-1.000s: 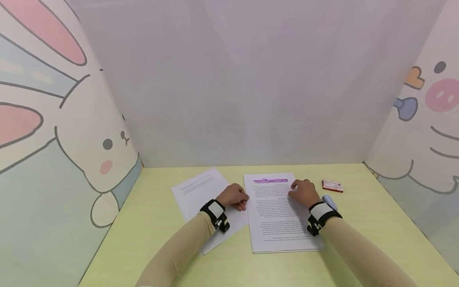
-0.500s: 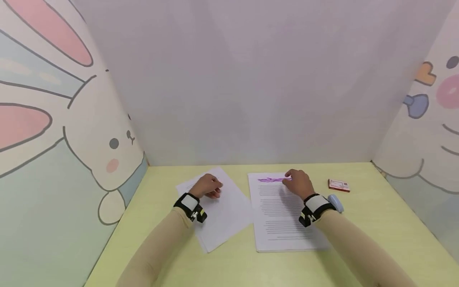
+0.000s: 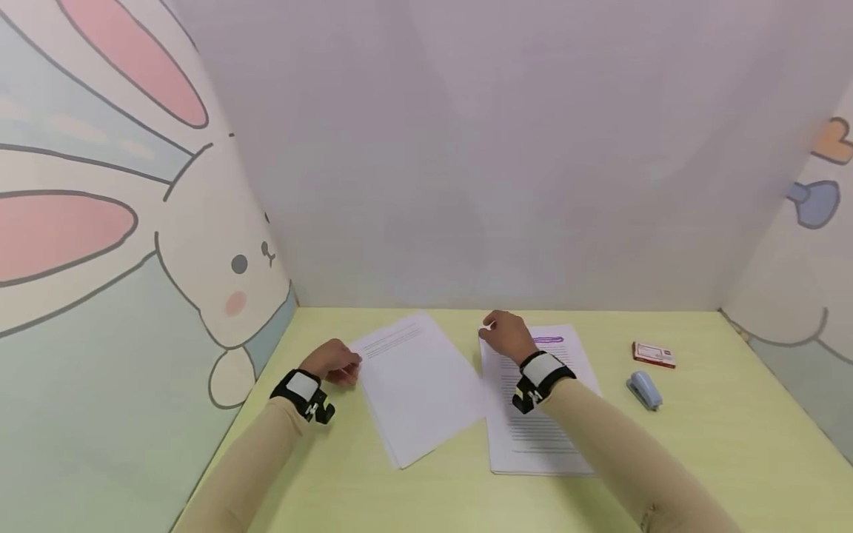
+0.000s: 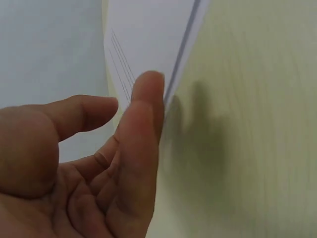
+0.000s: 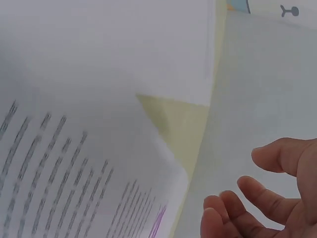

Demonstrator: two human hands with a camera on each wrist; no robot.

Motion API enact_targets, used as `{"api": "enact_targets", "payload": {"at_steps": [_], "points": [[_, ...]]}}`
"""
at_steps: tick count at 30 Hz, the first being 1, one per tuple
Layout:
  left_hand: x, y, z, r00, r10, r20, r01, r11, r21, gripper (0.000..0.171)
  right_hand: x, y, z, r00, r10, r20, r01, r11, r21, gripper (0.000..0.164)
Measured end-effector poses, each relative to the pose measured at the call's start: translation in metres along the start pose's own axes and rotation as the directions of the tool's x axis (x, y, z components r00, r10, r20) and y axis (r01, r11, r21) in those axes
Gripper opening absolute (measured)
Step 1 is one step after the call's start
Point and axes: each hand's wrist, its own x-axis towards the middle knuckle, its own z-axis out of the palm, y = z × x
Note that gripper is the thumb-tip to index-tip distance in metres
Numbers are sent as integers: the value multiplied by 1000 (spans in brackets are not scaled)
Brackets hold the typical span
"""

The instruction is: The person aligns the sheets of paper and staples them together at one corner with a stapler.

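Note:
Two piles of white printed paper lie on the table. The left sheets point(image 3: 426, 392) are turned at an angle, with a few lines of print near the top. My left hand point(image 3: 331, 363) is at their left edge; in the left wrist view its thumb stands apart from the fingers point(image 4: 141, 144), with nothing between. Full of text, the right stack point(image 3: 533, 437) has a purple scribble point(image 3: 550, 340) at its top. Over that stack's upper left corner hovers my right hand point(image 3: 508, 337), fingers loosely bent and holding nothing. The right forearm hides part of the stack.
A small light-blue stapler point(image 3: 644, 390) lies right of the stack. Behind it is a small red-and-white box point(image 3: 654, 354). A pale wall point(image 3: 466, 185) closes off the table's back, and cartoon-printed panels point(image 3: 200, 296) stand at the sides.
My left hand has moved left, across the angled sheets to their outer edge. The right hand has gone left across the text stack to its upper left corner. The head view has turned left.

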Motion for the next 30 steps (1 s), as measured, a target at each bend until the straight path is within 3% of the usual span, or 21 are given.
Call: {"api": "enact_targets", "payload": {"at_steps": [4,7,11,22,30], "points": [[-1,-9,1,1000,-16,16,17,1000,-19,24,1,-18,15,998,-13,61,14,1000,-24,33],[1,-13,5,1000,-28,5,29,998,-63,23,3,-23,29,993,-11,120,14,1000,-27,22],[2,-13,10,999,-33,-22,31,996,-88,21,8,-24,45,986,-5,169,7,1000,-15,48],[-3,-4,8,999,-30,-39,25,992,-124,21,15,-27,58,994,19,110,-20,1000,15,50],[5,-7,6,1000,-27,-12,25,987,-159,21,16,-24,64,992,21,124,-24,999,24,51]]}}
